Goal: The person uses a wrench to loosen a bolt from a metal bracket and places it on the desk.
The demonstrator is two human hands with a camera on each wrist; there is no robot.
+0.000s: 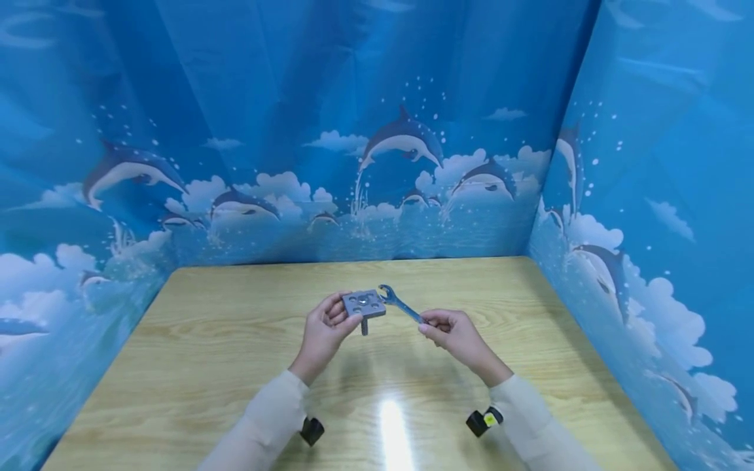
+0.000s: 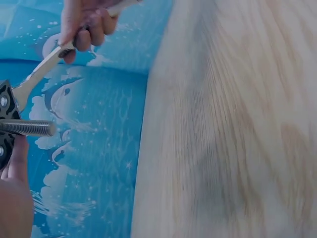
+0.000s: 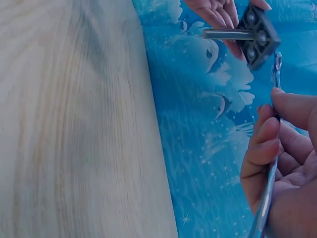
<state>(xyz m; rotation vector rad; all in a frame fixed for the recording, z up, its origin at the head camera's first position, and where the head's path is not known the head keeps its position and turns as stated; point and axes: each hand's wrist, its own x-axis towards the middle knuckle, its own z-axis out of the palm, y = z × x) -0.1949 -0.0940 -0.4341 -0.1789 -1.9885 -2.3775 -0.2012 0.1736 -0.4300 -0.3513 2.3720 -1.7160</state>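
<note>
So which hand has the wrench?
The right hand: it grips the open-end wrench, while the left hand holds the gray square plate with the threaded rod.

1. We saw a wrench (image 1: 406, 309) of glossy metal.
2. We found the plate (image 1: 368, 309) matt, its bolt (image 2: 33, 128) ridged metal.
3. We noted a smooth, wood-grained table (image 1: 235, 340), glossy under glare.
4. We saw matt cloth sleeves (image 1: 265, 413) and a smooth backdrop (image 1: 306, 72).
</note>
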